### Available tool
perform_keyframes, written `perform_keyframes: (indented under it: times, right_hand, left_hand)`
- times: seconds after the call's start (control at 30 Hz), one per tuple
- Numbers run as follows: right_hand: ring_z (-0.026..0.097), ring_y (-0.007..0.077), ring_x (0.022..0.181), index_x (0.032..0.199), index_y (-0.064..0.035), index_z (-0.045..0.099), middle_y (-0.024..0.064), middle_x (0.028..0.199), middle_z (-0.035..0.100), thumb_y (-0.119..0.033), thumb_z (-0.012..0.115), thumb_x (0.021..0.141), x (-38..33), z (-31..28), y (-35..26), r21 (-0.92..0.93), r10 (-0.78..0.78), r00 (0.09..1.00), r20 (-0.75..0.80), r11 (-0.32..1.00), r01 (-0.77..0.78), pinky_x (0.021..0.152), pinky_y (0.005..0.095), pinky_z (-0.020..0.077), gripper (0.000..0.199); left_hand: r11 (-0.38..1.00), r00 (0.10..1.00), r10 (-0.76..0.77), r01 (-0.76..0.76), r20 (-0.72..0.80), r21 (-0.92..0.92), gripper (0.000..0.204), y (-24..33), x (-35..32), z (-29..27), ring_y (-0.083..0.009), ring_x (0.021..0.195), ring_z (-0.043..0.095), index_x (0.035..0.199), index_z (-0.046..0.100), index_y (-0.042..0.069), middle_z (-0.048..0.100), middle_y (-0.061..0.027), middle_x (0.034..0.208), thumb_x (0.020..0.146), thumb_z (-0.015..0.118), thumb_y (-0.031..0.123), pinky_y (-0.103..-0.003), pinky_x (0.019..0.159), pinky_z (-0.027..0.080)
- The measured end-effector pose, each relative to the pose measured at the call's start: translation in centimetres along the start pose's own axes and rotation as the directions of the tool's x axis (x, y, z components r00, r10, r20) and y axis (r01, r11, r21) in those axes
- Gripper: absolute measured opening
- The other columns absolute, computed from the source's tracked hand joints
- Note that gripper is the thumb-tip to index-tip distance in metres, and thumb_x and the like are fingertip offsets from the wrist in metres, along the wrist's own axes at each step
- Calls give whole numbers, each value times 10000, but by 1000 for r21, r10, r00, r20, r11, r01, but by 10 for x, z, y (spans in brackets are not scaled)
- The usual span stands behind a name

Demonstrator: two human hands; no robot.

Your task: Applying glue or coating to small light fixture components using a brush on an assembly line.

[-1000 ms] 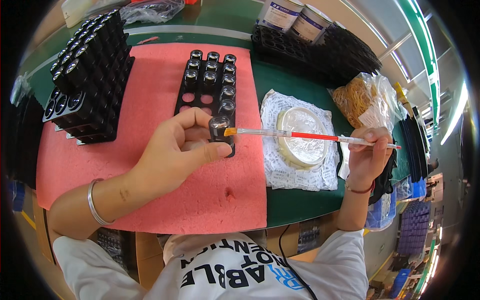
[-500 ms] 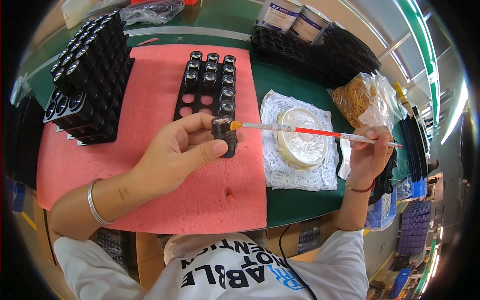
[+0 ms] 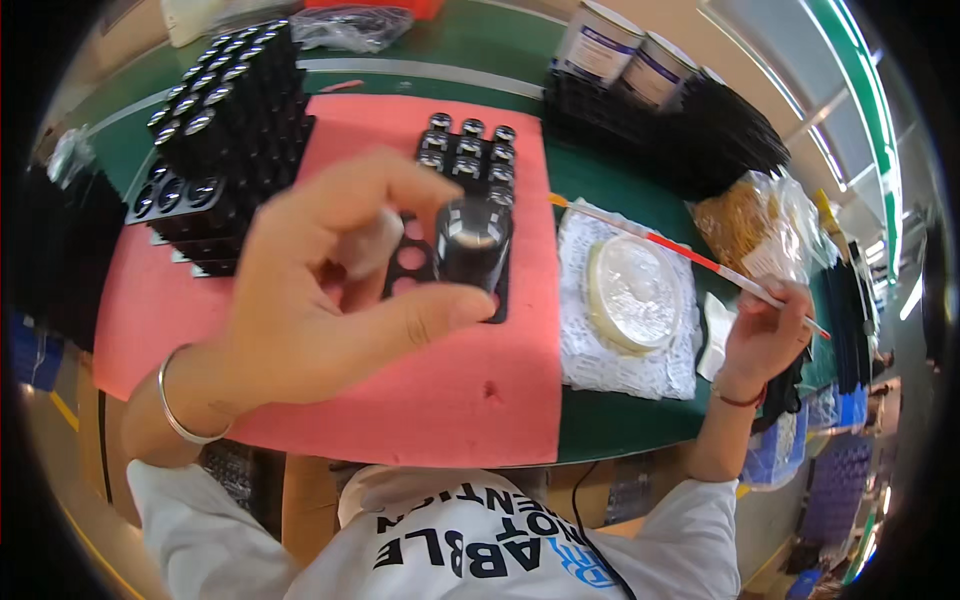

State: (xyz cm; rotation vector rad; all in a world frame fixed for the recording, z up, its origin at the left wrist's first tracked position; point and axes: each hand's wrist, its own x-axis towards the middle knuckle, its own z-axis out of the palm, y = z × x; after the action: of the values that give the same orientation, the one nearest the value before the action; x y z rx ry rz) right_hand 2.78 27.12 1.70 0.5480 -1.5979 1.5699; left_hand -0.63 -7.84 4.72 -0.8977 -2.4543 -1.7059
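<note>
Clamped in left hand (image 3: 300,290), thumb below and index finger above: glossy black cylinder (image 3: 470,235) with shiny end, somewhat blurred, held up toward camera, in front of flat black plastic tray (image 3: 428,278) in view; markings on it, if any, too blurred to tell. Gripped by fingers of right hand (image 3: 770,335): thin paintbrush (image 3: 690,250) with red and white handle and orange bristles, slanting up to the left, tip near right edge of pink foam mat (image 3: 440,410) and well apart from cylinder. In far part of tray, rows of similar black shiny-topped cylinders (image 3: 468,147); bare round holes nearer, pink showing through. Tall stack of black trays (image 3: 205,230), also loaded, at left of mat. To the right on green tabletop (image 3: 610,430): white sheet (image 3: 630,380) covered in tiny print, too small to read; on it, round pale dish (image 3: 640,290) with clear, wrinkled film on top. Just beside, crumpled white tissue (image 3: 715,335). Farther back, metal cans (image 3: 598,50) with white and dark-blue printed labels; near them, clear bag of tan bands (image 3: 740,225) with pale label, illegible. Big black and blue lettering, upside down in view, on white shirt (image 3: 480,490).
</note>
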Motion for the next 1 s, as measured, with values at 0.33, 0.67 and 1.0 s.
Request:
perform_keyframes:
  times: [0.33,0.67,1.0]
  right_hand:
    - [480,152,500,776,23,534,96,574,532,-235,410,878,-2,8,-3,-58,-12,996,-93,998,6,482,233,387,304]
    - [487,142,506,773,22,535,92,566,539,-239,404,882,-5,9,-1,-118,-23,996,-82,993,13,478,228,395,312]
    - [485,143,513,776,31,533,110,611,530,-228,415,879,-6,12,-5,-110,-31,999,-33,994,27,476,220,397,302]
  left_hand:
    - [780,807,148,259,-571,569,311,5,-23,-136,-77,781,468,953,565,13,508,-6,806,730,633,219,-186,722,344]
    - [730,913,-215,386,-347,563,167,-29,-23,-166,-51,705,430,820,531,4,485,17,711,703,598,103,-186,647,341]
    - [726,899,-274,426,-342,539,111,-30,-23,-164,-25,594,367,747,508,9,418,44,618,708,591,73,-171,536,279]
